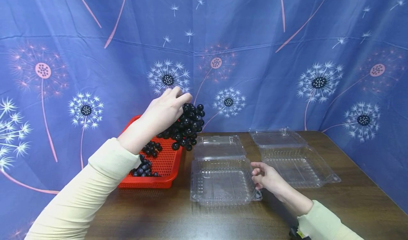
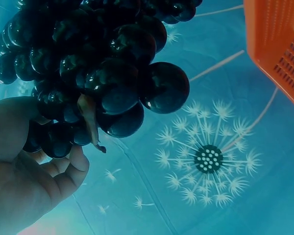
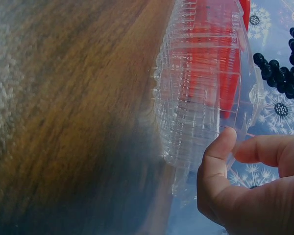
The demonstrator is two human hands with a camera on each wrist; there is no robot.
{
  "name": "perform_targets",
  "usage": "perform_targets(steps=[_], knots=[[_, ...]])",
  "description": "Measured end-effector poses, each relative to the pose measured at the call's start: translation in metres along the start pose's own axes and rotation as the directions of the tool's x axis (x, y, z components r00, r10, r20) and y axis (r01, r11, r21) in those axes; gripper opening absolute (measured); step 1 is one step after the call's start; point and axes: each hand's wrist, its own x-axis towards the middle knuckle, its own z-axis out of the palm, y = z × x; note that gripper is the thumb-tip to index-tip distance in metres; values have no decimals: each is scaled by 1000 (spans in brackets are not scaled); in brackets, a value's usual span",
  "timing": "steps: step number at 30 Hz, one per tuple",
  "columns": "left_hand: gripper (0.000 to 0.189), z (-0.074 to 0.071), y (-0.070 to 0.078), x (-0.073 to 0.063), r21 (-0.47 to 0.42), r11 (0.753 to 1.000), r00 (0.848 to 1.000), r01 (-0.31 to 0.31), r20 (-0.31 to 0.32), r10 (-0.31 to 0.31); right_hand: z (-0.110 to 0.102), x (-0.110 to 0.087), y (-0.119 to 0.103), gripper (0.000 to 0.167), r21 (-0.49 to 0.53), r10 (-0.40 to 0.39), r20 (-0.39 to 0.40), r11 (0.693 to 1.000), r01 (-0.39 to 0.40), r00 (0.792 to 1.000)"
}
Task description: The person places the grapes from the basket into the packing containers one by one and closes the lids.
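Head view: the left hand (image 1: 165, 112) grasps a grape bunch (image 1: 187, 126) from above, raised over the right rim of the red basket (image 1: 159, 162) near the table's (image 1: 191, 222) back left edge. The bunch hangs downward, just left of the open clear clamshell (image 1: 223, 183). The right hand (image 1: 267, 178) touches that clamshell's right edge.

Left wrist view: fingers (image 2: 63, 174) curl beneath the grapes (image 2: 112, 73).

Right wrist view: thumb (image 3: 218, 152) and fingers rest at the clamshell (image 3: 201, 88) rim, loosely curled.

Dark purple grapes (image 1: 188, 126), red basket (image 1: 165, 163), blue dandelion-print cloth (image 1: 287, 66), brown wood-grain table (image 1: 350, 204).
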Motion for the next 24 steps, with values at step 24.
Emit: perform_targets(steps=[24], knots=[[31,5,41,10,-30,994,989,-108,-101,105,1,0,1,61,-19,-2,-13,1000,2,1000]])
